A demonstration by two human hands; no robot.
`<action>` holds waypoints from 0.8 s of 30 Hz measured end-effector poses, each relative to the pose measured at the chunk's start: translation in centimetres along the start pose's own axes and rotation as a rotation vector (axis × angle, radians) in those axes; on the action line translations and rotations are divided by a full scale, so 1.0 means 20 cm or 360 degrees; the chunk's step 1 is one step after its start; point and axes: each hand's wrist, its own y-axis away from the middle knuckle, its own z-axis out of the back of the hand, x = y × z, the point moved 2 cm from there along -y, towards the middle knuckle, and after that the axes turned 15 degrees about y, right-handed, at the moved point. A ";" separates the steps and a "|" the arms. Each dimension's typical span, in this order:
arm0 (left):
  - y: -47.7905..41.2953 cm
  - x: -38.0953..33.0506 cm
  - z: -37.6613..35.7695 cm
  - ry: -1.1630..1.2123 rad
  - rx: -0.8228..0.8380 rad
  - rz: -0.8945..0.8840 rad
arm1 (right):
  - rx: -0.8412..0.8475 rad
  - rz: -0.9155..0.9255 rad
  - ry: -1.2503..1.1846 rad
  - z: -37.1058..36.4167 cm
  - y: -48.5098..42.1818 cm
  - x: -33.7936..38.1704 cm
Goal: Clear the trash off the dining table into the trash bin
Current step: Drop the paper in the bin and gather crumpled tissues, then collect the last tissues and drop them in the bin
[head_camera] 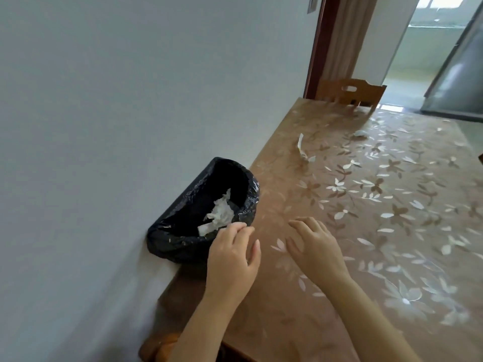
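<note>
1. Black-bagged trash bin [170, 244] stood btwn wall and desk [287, 322] edge, crumpled paper [219, 211] inside.
2. Left hand [232, 252] over bin rim, right hand [313, 244] over desk; both hands loose-fingered, empty.
3. White scrap [303, 148] and small wad [362, 133] lay on desk, far end.

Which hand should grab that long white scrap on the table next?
Probably the right hand: it is open over the table, on the side of the long white scrap. The left hand is empty too, but sits at the trash bin.
</note>
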 end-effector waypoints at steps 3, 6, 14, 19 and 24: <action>0.09 -0.09 -0.13 0.0088 0.0197 -0.0029 | 0.0022 -0.0115 0.0072 0.02 0.12 -0.09; 0.16 -0.17 -0.25 0.0158 0.0372 -0.0042 | 0.0040 -0.0267 0.0117 0.05 0.26 -0.21; 0.23 -0.51 -0.55 0.0236 0.0726 -0.0206 | 0.0032 -0.0881 0.0253 0.22 0.75 -0.63; 0.34 -0.81 -0.75 0.0327 0.0903 -0.0405 | -0.0036 -0.1165 0.0294 0.36 1.10 -0.85; 0.55 -1.16 -0.95 0.0476 0.1114 -0.0608 | -0.0121 -0.1419 0.0329 0.52 1.49 -1.04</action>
